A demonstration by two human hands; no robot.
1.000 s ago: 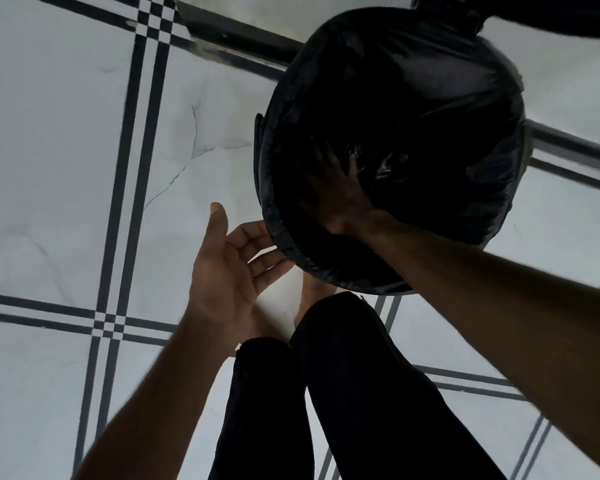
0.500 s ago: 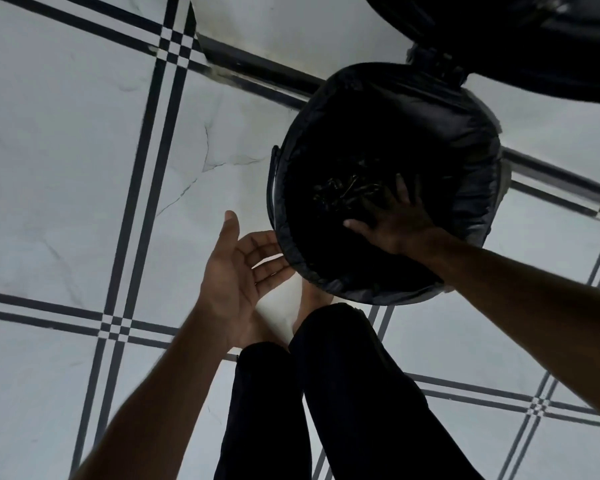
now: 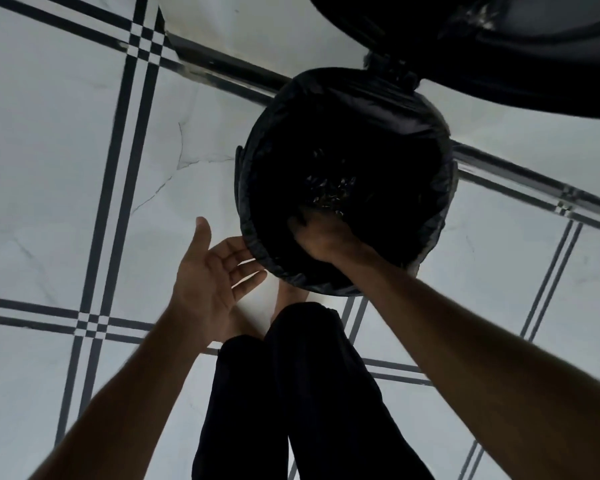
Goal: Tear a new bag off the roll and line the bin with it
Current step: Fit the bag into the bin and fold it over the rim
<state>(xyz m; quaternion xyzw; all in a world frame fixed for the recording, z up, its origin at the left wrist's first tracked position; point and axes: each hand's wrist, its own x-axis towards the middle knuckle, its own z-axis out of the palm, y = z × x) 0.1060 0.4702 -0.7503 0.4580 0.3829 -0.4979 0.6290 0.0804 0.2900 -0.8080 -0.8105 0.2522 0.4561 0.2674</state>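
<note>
The right hand point(image 3: 321, 237) reaches down inside the bin point(image 3: 430, 237), its fingers lost in the dark of the bag point(image 3: 395, 109); whether they press flat or pinch the film cannot be told from this view. The left hand point(image 3: 208, 278) hangs beside the bin at about eight o'clock of its mouth, palm up, fingers straight and spread, holding nothing, its fingertips just short of the rim or barely brushing it.

The black bag is already draped over the bin's rim all round, its collar folded down outside, and the lining looks pushed well into the well. At twelve o'clock the raised lid point(image 3: 499, 64) looms above the hinge. The bin stands on a pale tiled floor point(image 3: 66, 168) with dark grid lines, the person's dark-trousered legs point(image 3: 309, 393) at six o'clock.

The film looks thin, limp and slick: light, easily torn by a hard tug, prone to slipping off the rim. Likely the best hold is the folded collar, taken with both hands at opposite sides, while the inside is smoothed with a flat palm.
</note>
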